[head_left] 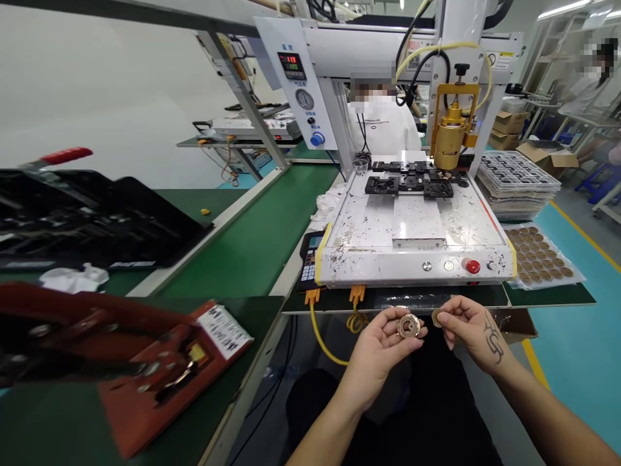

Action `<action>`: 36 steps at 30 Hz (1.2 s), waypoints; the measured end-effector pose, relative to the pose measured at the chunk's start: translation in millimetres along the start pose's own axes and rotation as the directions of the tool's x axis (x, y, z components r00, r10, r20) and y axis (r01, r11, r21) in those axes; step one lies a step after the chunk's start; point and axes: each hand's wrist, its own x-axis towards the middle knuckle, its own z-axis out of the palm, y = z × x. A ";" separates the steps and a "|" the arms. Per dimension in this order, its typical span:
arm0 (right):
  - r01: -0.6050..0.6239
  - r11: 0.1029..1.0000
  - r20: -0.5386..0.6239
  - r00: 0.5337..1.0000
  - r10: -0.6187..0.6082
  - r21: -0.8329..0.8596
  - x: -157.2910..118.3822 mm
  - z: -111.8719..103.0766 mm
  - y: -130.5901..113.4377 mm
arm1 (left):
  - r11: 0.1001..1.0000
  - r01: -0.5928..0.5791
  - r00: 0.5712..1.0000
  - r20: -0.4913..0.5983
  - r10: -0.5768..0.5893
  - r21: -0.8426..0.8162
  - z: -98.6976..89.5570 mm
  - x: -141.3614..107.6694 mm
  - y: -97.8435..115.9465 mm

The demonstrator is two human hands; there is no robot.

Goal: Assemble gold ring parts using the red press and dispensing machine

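Gripping a shiny round metal part (pixel 409 326) by its edge, the left hand (pixel 383 340) is near the right hand (pixel 466 329), whose grip is closed on a small brownish disc (pixel 436 318). I see both pieces apart, before the white machine (pixel 378 268). Beside it, many brown discs (pixel 539 256) lie in rows.
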 end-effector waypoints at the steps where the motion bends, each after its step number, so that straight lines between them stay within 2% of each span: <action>1: -0.017 1.000 0.017 1.000 0.017 0.025 0.1 1.3 2.5 | 1.000 0.009 1.000 -0.021 -0.009 -0.020 0.5 -4.3 2.2; 8: -0.030 1.000 0.094 0.995 0.030 -0.006 -11.2 0.6 10.9 | 0.989 0.024 0.998 -0.050 -0.032 -0.145 5.2 -32.6 13.8; 15: -0.144 0.984 0.179 0.976 0.123 0.108 -24.3 3.0 0.3 | 0.986 -0.037 0.999 -0.018 0.034 -0.161 1.6 -52.0 13.5; 22: -0.118 0.993 0.191 0.974 0.117 -0.008 -31.2 0.3 -2.8 | 0.989 -0.063 0.998 -0.020 0.061 -0.136 4.0 -58.8 13.7; 36: -0.085 0.995 0.226 0.969 0.096 -0.060 -35.5 1.3 -9.0 | 0.988 -0.060 0.998 -0.027 0.057 -0.143 7.9 -61.0 15.9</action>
